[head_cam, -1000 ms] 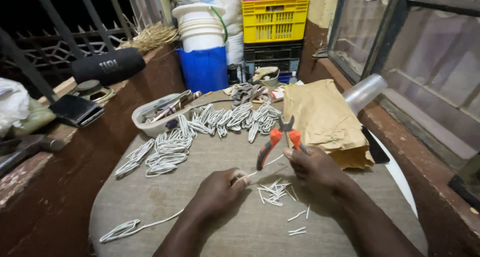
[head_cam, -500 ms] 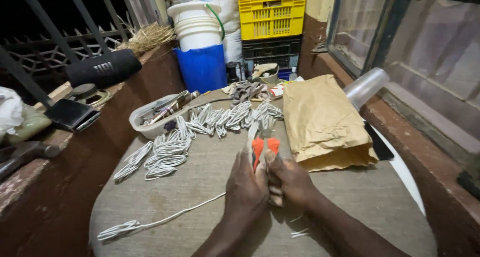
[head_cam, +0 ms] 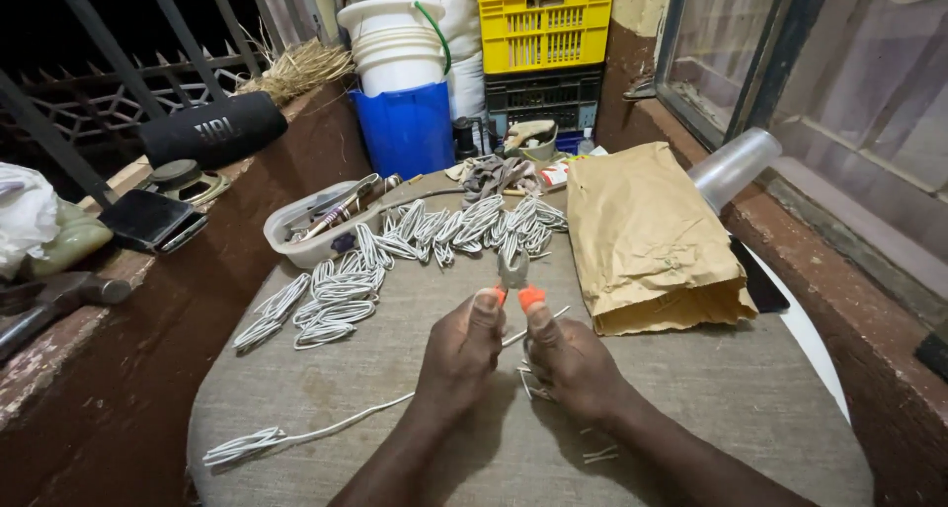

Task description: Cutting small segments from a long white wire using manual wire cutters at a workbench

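Both hands meet over a round table covered in grey cloth (head_cam: 296, 389): the left hand (head_cam: 459, 354) and right hand (head_cam: 571, 364) each close around an orange-handled pair of pliers (head_cam: 515, 280), jaws pointing away, apparently for steadier leverage on a thin white wire (head_cam: 336, 426) trailing left. Beyond the pliers lie bundles of looped white wire (head_cam: 415, 245); right of them, a brown paper bag (head_cam: 647, 235).
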